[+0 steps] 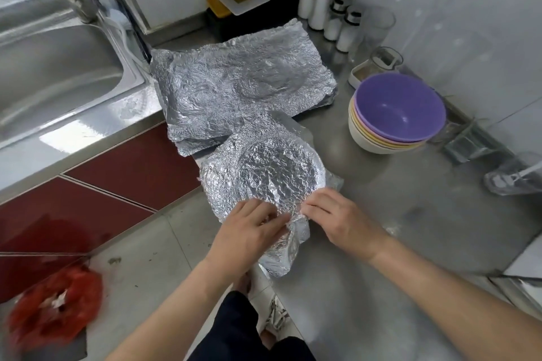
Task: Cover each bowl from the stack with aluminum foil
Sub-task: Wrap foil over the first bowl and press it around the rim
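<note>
A bowl wrapped in crinkled aluminum foil point(275, 176) sits at the front edge of the steel counter point(396, 214), the foil drawn tight over its round rim. My left hand point(252, 227) presses and pinches the foil at the bowl's near rim. My right hand point(334, 214) pinches the foil just to the right of it, fingertips almost meeting the left hand's. A loose flap of foil hangs over the counter edge below my hands. A stack of several bowls point(396, 114), purple on top, stands at the right. Spare foil sheets point(240, 88) lie flat behind.
A steel sink point(52, 73) with a tap is on the left. Spice jars point(343, 23), a glass jar and a small tray line the back wall. A clear glass jug point(516, 176) lies at the right. A red bag point(55, 308) sits on the floor.
</note>
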### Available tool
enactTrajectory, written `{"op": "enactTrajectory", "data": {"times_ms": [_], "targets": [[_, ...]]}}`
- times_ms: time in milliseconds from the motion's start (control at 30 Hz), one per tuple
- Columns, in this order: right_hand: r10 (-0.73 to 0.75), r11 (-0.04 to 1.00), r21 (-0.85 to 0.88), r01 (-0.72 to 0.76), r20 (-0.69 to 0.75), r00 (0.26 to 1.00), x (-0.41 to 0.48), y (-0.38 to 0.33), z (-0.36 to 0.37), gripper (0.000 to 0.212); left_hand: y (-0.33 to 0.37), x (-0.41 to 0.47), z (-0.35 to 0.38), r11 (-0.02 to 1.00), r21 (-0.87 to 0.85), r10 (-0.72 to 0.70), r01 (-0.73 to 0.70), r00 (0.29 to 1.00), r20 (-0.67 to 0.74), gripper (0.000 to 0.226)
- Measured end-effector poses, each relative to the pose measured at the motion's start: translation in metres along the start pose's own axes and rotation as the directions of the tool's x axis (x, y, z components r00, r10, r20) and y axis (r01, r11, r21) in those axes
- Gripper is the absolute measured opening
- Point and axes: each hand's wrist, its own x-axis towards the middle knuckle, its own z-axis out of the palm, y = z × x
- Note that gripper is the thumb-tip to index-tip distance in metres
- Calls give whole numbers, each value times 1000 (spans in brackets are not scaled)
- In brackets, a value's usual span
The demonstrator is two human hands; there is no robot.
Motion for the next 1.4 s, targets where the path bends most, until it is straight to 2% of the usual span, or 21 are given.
{"op": "enactTrajectory", "data": {"times_ms": [167,333,400,467,500,567,600,633,667,700,733,800,900,1067,1133,1167,1200,1233,1300,1333,1400], "targets": [[14,1000,2,-14,5,1000,2,4,-3,30,-1,0,6,999,-5,31,-31,1000,3,22],[79,997,0,-79,14,997,6,15,-10,32,11,1,-7,996,-32,-80,80,996,-26,28],[167,986,13,-167,-13,986,6,15,-17,40,8,0,-16,976,-69,-215,208,971,-109,26],[369,928,90,-361,-104,923,3,10,-22,38,5,-1,-30,851,-135,-526,508,830,-186,27],[504,860,172,-480,-143,852,1,5,-22,32,2,-2,-36,687,-229,-727,690,663,-181,31],[788,596,392,-700,-121,603,-2,-4,-20,23,-2,-6,-43,164,-508,-981,846,194,6,49],[907,364,531,-765,-14,421,-4,-8,-19,22,-3,-8,-45,-132,-641,-980,756,-2,200,60],[958,60,660,-748,173,230,-4,-13,-19,25,-4,-10,-45,-362,-725,-918,586,-90,386,68],[919,-237,717,-655,385,89,-5,-17,-19,29,-4,-12,-43,-507,-746,-848,432,-97,521,75],[832,-454,705,-545,554,24,-6,-22,-19,32,-3,-14,-40,-585,-737,-797,338,-70,600,81],[755,-579,673,-461,656,9,-8,-25,-18,30,-1,-15,-37,-625,-728,-764,282,-32,644,87],[651,-702,618,-354,758,32,-12,-29,-12,24,5,-12,-32,-663,-719,-730,206,30,682,94],[606,-753,601,-269,792,74,-13,-35,-2,9,10,-8,-28,-700,-697,-696,157,67,715,91],[688,-697,682,-221,723,62,-8,-35,2,22,18,-13,-34,-731,-645,-590,223,268,762,69],[838,-491,761,-423,546,10,-6,-38,2,41,23,-14,-34,-719,-645,-577,260,295,762,67],[937,-276,767,-580,348,14,-6,-39,1,47,25,-14,-32,-710,-652,-580,267,304,756,69],[987,9,703,-711,108,119,-6,-41,-2,48,28,-14,-31,-701,-661,-585,270,314,748,73],[944,315,569,-760,-102,315,-5,-42,-6,47,29,-15,-28,-691,-671,-595,269,317,739,75],[666,745,259,-615,-226,711,1,-44,-9,43,30,-15,-25,-673,-687,-614,274,310,726,77],[532,846,152,-510,-179,828,5,-44,-6,43,31,-14,-24,-663,-693,-624,283,303,720,77],[393,919,50,-391,-56,918,11,-43,3,45,31,-13,-23,-638,-710,-644,299,300,704,78]]}}
